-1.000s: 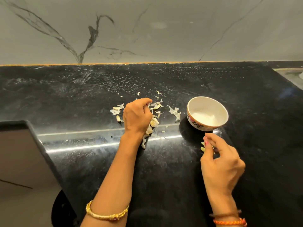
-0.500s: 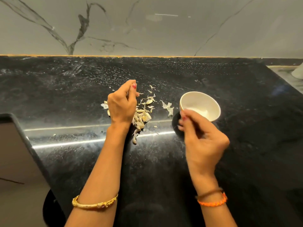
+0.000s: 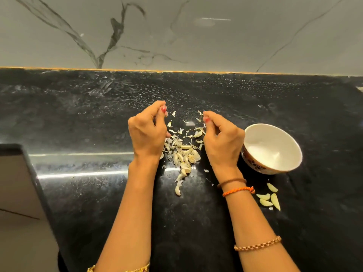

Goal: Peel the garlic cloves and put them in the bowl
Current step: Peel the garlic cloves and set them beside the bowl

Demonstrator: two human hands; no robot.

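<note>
Two hands now hover over the black desk (image 3: 78, 193) on either side of the garlic pile (image 3: 181, 154), the right hand (image 3: 222, 142) having come back from the bowl (image 3: 275, 167) at the right, which looks empty. Both hands have their fingers curled to a pinch; the left hand (image 3: 148, 134) may grip a bit of skin, the right I cannot tell. Four peeled cloves (image 3: 269, 199) lie on the desk near the bowl, not in it, so peeling seems about to resume with transfer pending.
</note>
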